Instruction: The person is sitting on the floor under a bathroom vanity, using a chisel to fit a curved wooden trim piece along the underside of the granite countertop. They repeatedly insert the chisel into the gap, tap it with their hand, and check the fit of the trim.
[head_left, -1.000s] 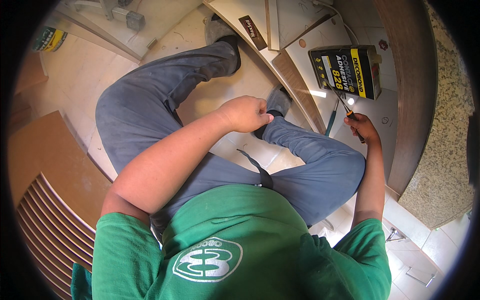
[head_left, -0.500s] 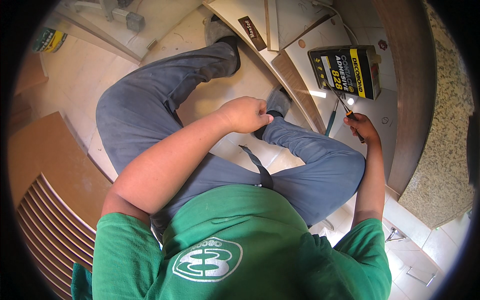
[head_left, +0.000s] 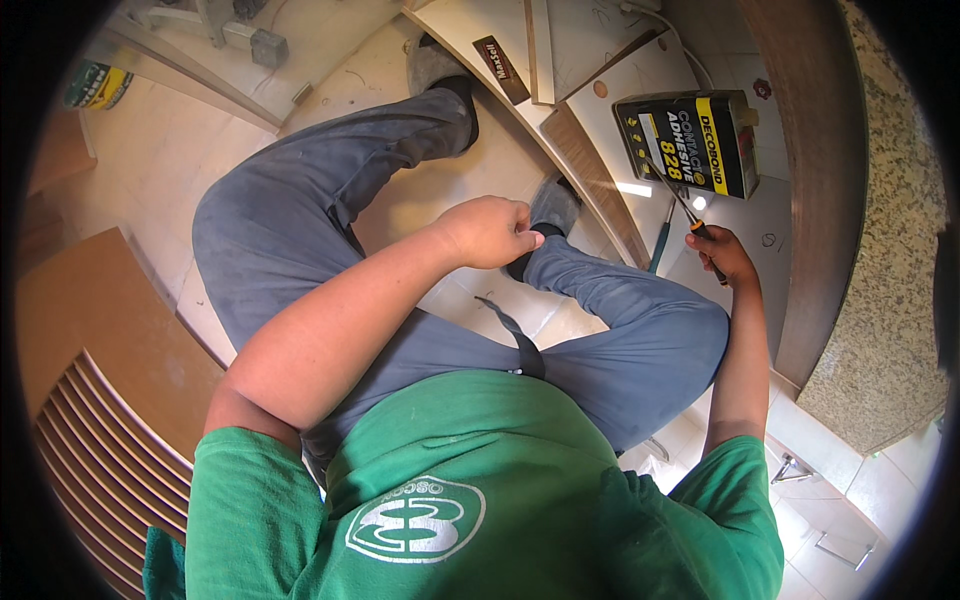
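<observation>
My right hand [head_left: 722, 254] is closed around the black and orange handle of a screwdriver [head_left: 702, 232]. Its thin metal shaft points up and left, crossing in front of a black and yellow adhesive can [head_left: 684, 146]. A tool with a teal handle [head_left: 660, 248] lies just left of that hand. My left hand [head_left: 489, 231] is closed, its fingers curled under and the thumb along the side, above my right lower leg. Whatever it may hold is hidden beneath the fingers.
Pale boards and wood strips [head_left: 540, 50] lie ahead, with a small brown labelled piece [head_left: 500, 70]. A speckled stone slab [head_left: 880, 330] runs along the right. A slatted wooden panel [head_left: 110, 460] is at lower left; a green and yellow tub [head_left: 98, 86] stands far left.
</observation>
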